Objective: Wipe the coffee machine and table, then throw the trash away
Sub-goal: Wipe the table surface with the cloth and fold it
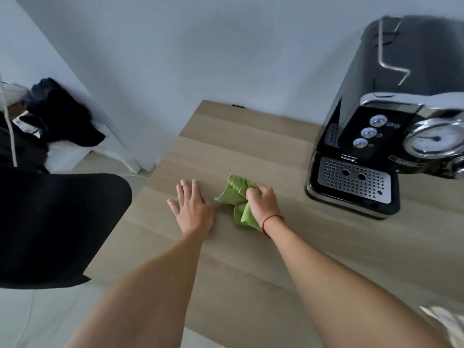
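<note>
A crumpled green cloth lies on the light wooden table, and my right hand is closed on it, pressing it to the tabletop. My left hand lies flat on the wood just left of the cloth, fingers spread, holding nothing. A black and chrome coffee machine stands at the right of the table, with its perforated drip tray, three round buttons and a gauge facing me. At the bottom right corner a white crumpled thing shows partly; I cannot tell what it is.
A black chair back stands close to the table's left edge. Dark clothes lie on a white surface at the far left. The white wall runs behind the table. A white cable hangs at the left.
</note>
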Demonstrator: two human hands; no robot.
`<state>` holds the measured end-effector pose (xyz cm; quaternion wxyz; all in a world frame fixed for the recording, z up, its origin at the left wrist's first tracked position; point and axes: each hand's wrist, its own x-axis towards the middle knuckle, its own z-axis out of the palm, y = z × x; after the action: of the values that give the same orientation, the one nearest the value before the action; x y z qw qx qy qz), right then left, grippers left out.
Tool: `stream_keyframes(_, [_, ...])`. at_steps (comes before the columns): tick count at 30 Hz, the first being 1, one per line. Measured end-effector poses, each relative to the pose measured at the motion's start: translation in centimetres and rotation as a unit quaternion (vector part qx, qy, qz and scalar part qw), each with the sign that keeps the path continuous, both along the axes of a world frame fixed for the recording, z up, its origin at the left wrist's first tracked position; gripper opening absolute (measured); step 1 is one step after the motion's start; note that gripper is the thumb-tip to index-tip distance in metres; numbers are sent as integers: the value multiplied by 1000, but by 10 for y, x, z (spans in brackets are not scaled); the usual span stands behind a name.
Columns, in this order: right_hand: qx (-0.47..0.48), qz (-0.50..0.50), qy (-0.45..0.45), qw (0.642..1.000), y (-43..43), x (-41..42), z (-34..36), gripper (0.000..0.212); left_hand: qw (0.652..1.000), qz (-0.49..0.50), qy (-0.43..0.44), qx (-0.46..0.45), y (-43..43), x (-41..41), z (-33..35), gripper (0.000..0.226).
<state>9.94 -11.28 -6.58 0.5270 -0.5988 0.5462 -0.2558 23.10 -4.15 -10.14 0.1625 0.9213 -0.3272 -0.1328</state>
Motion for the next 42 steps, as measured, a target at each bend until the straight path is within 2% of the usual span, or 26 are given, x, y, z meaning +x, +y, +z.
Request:
stream_keyframes(2, [-7,-58,-26,998,-23,-6,11,20,1000,-12,5,8,-6,-3,-2,52])
stream_keyframes(5, [-93,-90,1,992,-68,-17,24,27,999,-27,-29,32,-11,-6,-12,56])
stream_keyframes(7, [-142,-56,73,986,-91,-24,17,25,998,-22,-48,32,-12,-7,-17,56])
stream_keyframes(9, [-133,11,150,980,-99,-30,-5,37,998,-21,-54,33,-15,-6,-19,57])
stream_keyframes(11, [-119,60,182,974,-89,-31,-28,42,998,-23,-55,31,-20,-3,-19,57])
stream_keyframes(16, [-132,29,164,977,-66,-23,-31,39,997,-29,-60,34,-23,-2,-18,57])
stream_keyframes(20, [-122,40,145,981,-32,-25,-23,45,997,-34,-54,33,-23,-3,-15,56])
stream_keyframes(24, [-86,67,137,985,-1,-30,-17,40,997,-49,-46,40,-19,-2,-13,55])
stream_keyframes(28, [-54,66,105,991,15,-35,-5,60,994,-89,-45,41,0,-9,-11,53])
stream_keyframes(31, [-101,-14,93,990,-15,-35,11,46,993,-97,-54,40,8,-13,-13,53])
stream_keyframes(33, [-148,-37,93,984,-43,-37,16,46,993,-97,-58,36,6,-12,-14,53])
stream_keyframes(36, [-146,46,143,978,-66,-42,-1,42,993,-94,-62,27,4,-11,-16,53])
stream_keyframes(39, [-147,158,265,940,-48,-48,-28,52,993,-95,-67,25,4,-10,-18,53])
stream_keyframes(42, [-163,164,240,943,-18,-44,-27,59,992,-99,-67,27,4,-10,-18,53])
